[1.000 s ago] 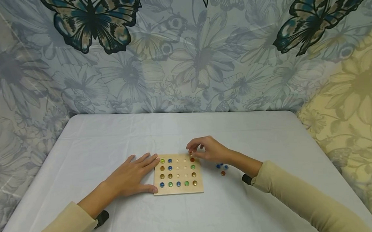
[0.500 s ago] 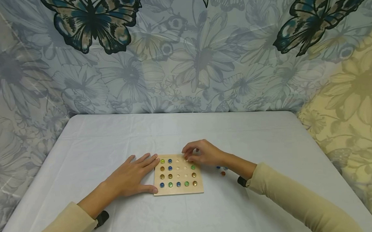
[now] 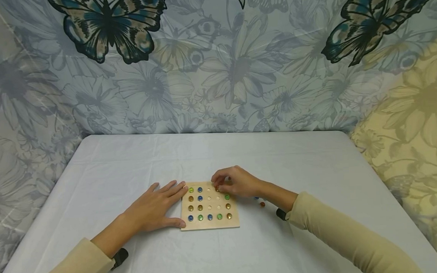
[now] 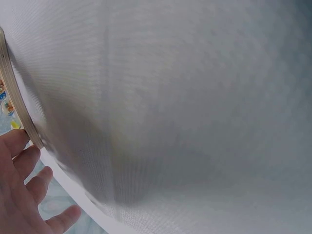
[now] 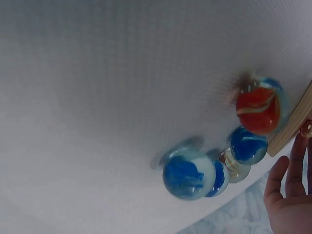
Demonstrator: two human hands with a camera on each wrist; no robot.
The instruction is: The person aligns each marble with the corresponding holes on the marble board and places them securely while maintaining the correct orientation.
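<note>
A square wooden board with rows of shallow holes lies on the table, and glass marbles in several colours fill many of them. My left hand is spread flat at the board's left side, thumb on the lower corner and fingertips at the upper one. In the left wrist view its fingers meet the board's edge. My right hand is over the top row, where thumb and finger pinch a reddish marble at the hole second from the right. That hand hides the top right corner.
Right of the board lie several loose marbles: a red one, a pale blue one, a dark blue one and others partly hidden. A white cloth covers the table; a patterned drape hangs behind it.
My right hand has moved left and slightly nearer along the top row, from the right-hand column to the hole beside it, with the reddish marble. The left hand has stayed still.
</note>
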